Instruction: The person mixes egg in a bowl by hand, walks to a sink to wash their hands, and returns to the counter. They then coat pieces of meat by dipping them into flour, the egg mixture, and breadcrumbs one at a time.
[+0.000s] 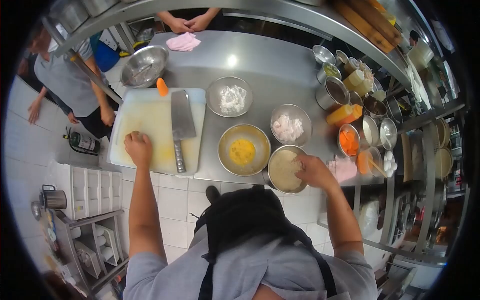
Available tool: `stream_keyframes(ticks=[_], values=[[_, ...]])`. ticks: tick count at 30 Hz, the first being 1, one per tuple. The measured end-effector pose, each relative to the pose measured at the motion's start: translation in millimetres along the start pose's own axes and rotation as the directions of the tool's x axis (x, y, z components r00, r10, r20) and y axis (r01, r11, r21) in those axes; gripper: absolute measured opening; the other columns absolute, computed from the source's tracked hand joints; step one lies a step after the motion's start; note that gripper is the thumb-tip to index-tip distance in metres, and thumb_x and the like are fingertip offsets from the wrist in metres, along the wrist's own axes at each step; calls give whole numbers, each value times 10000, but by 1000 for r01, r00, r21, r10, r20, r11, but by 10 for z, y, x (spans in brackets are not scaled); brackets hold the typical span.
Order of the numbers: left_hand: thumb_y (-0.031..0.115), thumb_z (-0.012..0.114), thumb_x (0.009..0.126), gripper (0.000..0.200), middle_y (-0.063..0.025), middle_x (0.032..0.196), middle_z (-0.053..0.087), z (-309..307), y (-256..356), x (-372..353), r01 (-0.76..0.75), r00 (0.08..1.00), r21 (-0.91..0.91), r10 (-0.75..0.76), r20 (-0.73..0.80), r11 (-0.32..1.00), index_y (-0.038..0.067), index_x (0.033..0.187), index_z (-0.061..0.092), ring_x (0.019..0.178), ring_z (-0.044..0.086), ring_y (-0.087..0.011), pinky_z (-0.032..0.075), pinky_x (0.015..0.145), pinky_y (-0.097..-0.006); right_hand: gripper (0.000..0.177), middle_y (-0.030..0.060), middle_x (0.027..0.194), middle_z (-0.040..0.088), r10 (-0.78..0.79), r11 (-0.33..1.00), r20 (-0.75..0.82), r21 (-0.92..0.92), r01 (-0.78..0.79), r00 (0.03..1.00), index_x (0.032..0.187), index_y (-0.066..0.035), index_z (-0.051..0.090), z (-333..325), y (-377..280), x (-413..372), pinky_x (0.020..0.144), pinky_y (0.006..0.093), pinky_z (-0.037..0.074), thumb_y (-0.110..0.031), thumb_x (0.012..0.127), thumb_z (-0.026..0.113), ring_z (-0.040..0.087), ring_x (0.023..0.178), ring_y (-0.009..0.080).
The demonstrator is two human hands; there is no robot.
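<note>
My left hand (138,148) rests on the white cutting board (120,125), its fingers curled in; whether it holds anything is hidden. A cleaver (183,117) lies on the board's right part, near a carrot piece (162,87) at the top edge. My right hand (314,171) is at the right rim of a metal bowl of pale crumbs (285,169), fingertips over the crumbs; what they hold, if anything, is hidden. Beside it are a bowl of beaten egg (243,151), a bowl of white powder (233,98) and a bowl of pale raw pieces (288,127).
A metal bowl (144,67) sits beyond the board, near a pink cloth (183,42). Containers, bottles (345,115) and sliced carrots (349,141) crowd the right side. One person (70,75) stands at left; another person's hands (192,24) are across the table.
</note>
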State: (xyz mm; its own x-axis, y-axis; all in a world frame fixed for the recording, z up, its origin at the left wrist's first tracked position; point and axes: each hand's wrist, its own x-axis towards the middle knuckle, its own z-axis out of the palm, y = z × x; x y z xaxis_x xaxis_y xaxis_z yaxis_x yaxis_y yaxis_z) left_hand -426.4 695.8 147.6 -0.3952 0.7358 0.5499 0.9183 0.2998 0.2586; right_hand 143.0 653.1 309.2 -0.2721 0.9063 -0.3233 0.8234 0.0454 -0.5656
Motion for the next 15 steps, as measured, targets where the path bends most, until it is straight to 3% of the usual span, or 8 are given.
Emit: stream_keyframes(ticks=[3,5,6,9,13,15], values=[[146,650,823,239,-176,1055,614,13,0,10,30,999,2,-30,-20,1000,21,1027,641,989,579,-383,472,848,-507,384,220,878,685,-25,1000,57,-13,26,998,1114,-4,653,-253,-122,93,783,387,532,-91,746,725,695,848,322],[147,646,825,250,-180,1075,618,2,11,13,33,999,-2,-33,-9,999,20,1040,646,995,578,-383,473,855,-506,358,163,871,686,-7,993,82,116,-2,997,1091,-2,658,-482,-313,181,767,347,520,-90,751,726,668,817,222],[147,646,825,250,-180,1075,618,2,8,15,48,999,2,-48,-15,999,20,1040,646,995,578,-383,473,855,-506,342,112,885,684,-69,993,50,103,63,996,1075,-8,662,-555,-338,295,759,321,506,-92,750,728,621,815,162],[153,647,825,266,-184,1092,620,3,10,21,74,997,3,-74,-6,997,19,1056,650,1009,574,-382,470,866,-505,331,103,888,692,-177,983,21,-33,178,984,1064,-9,665,-769,-765,737,761,322,510,-91,751,732,627,819,167],[161,651,825,275,-186,1099,619,-27,8,10,92,996,-15,-92,1,996,21,1061,653,1032,567,-379,460,886,-502,334,121,878,695,-312,949,49,-34,314,949,1063,3,670,-685,-1191,1658,770,315,513,-97,751,730,641,827,168],[163,652,826,273,-184,1102,618,-33,-4,8,103,995,-25,-103,-3,994,22,1060,653,1038,564,-376,457,893,-500,352,162,933,703,-372,927,34,65,369,928,1085,-3,676,-388,-1128,2284,804,341,524,-108,752,723,666,871,231]])
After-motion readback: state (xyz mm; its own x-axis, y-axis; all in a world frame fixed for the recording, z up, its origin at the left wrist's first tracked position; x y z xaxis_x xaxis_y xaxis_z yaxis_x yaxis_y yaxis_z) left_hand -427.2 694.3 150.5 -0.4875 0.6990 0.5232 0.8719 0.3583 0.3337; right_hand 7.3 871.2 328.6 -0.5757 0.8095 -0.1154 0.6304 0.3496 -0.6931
